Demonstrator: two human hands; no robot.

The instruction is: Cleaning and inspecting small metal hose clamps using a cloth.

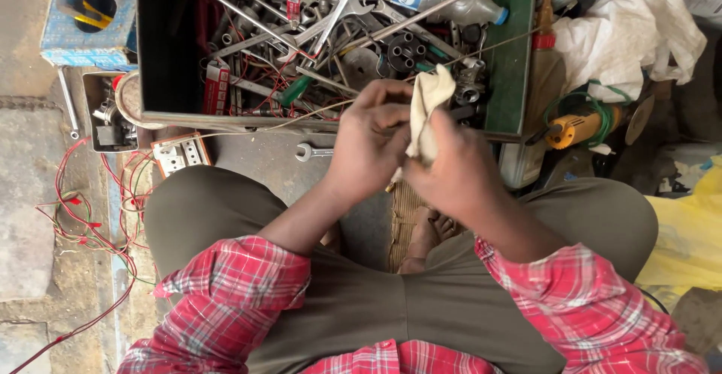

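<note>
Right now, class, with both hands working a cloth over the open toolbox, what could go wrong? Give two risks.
1. The cloth, pinched between the left hand and right hand, hangs just above the toolbox; it might snag on the wrenches or the loose wire.
2. Red wires loop over the floor beside the left knee; a foot could catch in them when getting up.

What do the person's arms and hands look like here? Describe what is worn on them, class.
Both hands, the left hand and the right hand, are bare: no gloves, rings or watch show. Each arm wears a red and white checked shirt sleeve, pushed up near the elbow, so the forearms are uncovered.
</note>
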